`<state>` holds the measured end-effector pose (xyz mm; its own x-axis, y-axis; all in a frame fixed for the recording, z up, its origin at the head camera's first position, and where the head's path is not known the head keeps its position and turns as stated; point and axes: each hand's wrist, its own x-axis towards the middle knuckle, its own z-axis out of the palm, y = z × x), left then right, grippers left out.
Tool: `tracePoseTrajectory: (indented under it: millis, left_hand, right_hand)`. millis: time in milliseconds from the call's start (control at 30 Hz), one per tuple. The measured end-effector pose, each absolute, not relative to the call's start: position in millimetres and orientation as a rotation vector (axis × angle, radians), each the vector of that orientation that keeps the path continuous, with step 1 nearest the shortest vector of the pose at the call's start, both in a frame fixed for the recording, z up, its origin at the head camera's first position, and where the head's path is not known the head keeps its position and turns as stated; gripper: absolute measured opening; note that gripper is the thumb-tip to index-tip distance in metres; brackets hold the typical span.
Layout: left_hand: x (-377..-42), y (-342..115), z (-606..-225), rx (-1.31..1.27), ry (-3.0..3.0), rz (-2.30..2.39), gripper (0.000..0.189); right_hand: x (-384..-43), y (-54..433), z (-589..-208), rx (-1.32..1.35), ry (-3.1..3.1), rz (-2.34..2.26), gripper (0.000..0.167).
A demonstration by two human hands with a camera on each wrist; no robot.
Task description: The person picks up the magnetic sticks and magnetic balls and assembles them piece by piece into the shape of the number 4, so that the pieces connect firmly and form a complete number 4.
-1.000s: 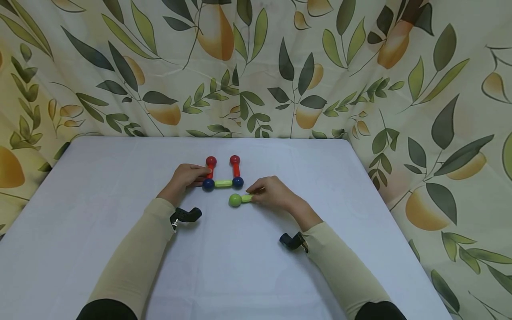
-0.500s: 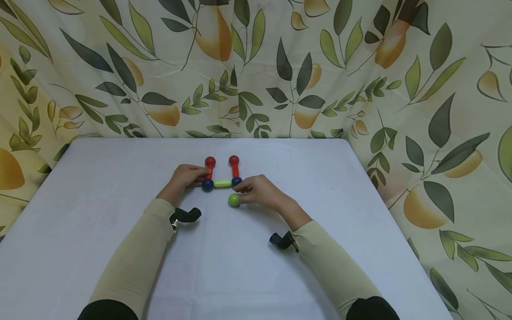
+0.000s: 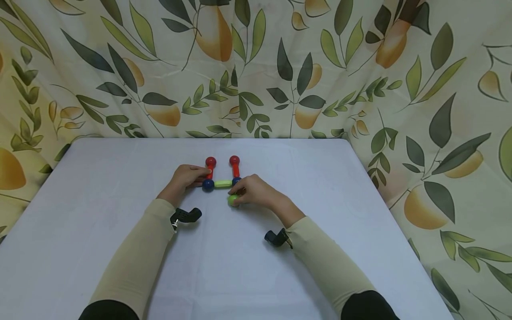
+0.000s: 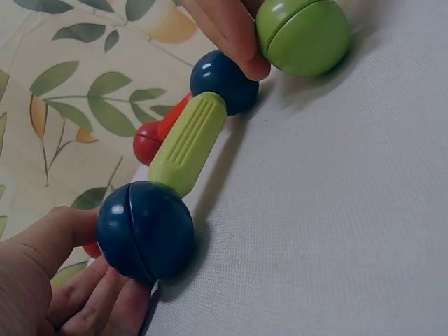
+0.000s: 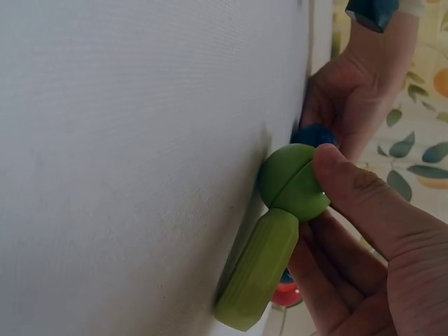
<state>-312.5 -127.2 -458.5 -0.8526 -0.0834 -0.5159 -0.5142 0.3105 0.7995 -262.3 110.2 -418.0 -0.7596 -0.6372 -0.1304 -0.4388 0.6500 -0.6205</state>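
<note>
In the head view a U-shaped ball-and-rod toy frame lies on the white table. A light green rod joins its blue balls, and red rods run back from them to red balls. My left hand holds the frame's left corner, by the left blue ball and red rod. Just in front of the right blue ball, my right hand pinches a separate green ball. From that ball a light green rod sticks out, hidden behind my hand in the head view.
The white table extends around both hands. Behind it and along its right side hangs a leaf-and-fruit patterned cloth. Each wrist carries a small black camera.
My right hand has slid left from the loose rod onto the green ball, which stays almost in place. My left hand and the frame have not visibly moved.
</note>
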Motion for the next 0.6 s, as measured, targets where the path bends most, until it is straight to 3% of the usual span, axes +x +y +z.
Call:
tracePoseTrajectory:
  millis: [600]
  left_hand:
    - [-315.1,-126.5,-460.5,-0.541,2.206,1.551,0.051]
  right_hand:
    - [-255.6,113.0,-408.6,-0.957,2.503,-0.711,0.027]
